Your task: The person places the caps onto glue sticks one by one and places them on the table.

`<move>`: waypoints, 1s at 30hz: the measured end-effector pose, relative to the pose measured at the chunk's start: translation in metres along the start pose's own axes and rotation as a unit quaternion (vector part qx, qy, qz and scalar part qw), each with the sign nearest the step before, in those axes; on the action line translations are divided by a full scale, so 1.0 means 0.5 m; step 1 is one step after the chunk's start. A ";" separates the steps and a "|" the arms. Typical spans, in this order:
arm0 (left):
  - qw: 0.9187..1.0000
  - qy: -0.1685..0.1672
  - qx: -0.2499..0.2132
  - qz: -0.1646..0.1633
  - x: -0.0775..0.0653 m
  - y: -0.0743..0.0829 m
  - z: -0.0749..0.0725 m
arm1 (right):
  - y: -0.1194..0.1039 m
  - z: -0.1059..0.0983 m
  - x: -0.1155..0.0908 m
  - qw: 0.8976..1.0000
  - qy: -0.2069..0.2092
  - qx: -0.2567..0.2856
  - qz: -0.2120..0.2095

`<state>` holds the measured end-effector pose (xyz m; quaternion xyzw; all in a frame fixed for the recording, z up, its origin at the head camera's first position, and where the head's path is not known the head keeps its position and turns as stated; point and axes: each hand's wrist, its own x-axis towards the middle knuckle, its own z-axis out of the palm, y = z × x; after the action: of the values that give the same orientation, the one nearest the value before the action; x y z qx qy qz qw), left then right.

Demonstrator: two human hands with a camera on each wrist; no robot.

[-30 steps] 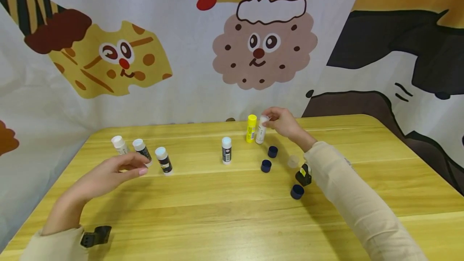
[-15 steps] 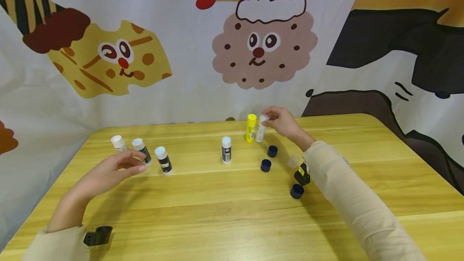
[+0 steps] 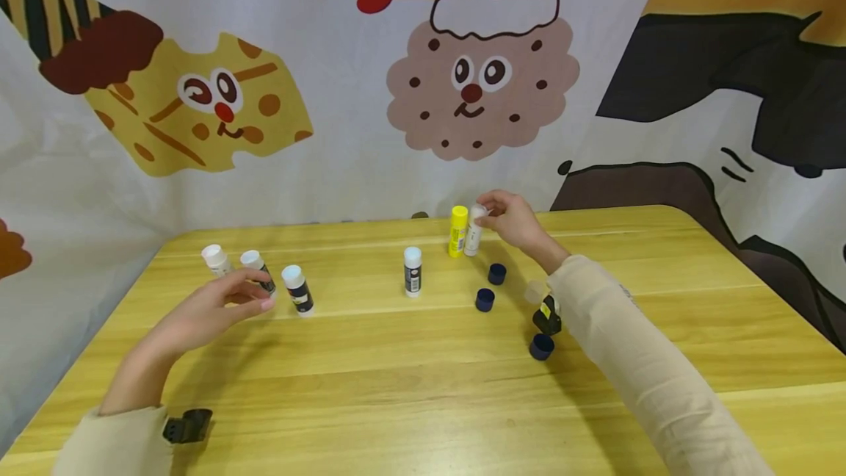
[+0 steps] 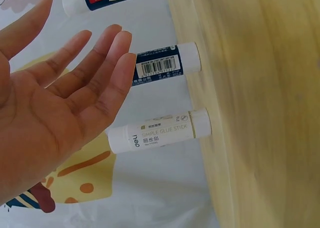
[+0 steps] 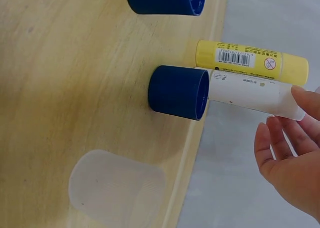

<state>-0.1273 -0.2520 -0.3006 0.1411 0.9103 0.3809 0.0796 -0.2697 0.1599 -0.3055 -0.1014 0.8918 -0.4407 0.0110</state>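
Fingers point(image 5: 263, 145) of the right hand point(image 3: 518, 225) pinch the top of a white glue stick point(image 3: 472, 241), thumb against one side and fingertips against the other. This stick is at the far side of the table point(image 3: 396, 388), right of centre, roughly upright and just beside one yellow glue stick point(image 3: 457, 232) on its left; whether its base touches the table cannot be told.

Six glue sticks are in view. One dark-labelled stick point(image 3: 413, 272) stands alone near the middle, and three more stand in a row at the left: one white-labelled stick point(image 3: 216, 259) reading "SIMPLE GLUE STICK" and two with dark labels, a middle stick point(image 3: 266, 279) and a right-hand stick point(image 3: 300, 295).

Near this row is the left hand point(image 3: 201, 314), its four fingers lightly bent with small gaps between some of them, its thumb well apart.

Four loose caps lie right of centre. Three are dark blue: a far cap point(image 3: 497, 274), a second cap point(image 3: 485, 300) just nearer and to its left, and a near cap point(image 3: 541, 347). One clear cap point(image 5: 117, 188) lies close to the right sleeve point(image 3: 648, 358).
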 end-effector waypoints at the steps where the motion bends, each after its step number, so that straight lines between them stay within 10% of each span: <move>1: 1.000 0.000 -0.002 0.000 0.001 0.000 0.001 | 0.000 0.000 0.000 1.000 0.001 -0.001 0.001; 30: 1.000 0.002 -0.003 0.005 0.037 0.007 0.025 | 0.000 -0.004 -0.004 1.000 -0.013 -0.018 0.012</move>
<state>-0.1411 -0.2353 -0.3075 0.1445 0.9084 0.3847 0.0763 -0.2678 0.1620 -0.3043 -0.0968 0.9005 -0.4232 0.0260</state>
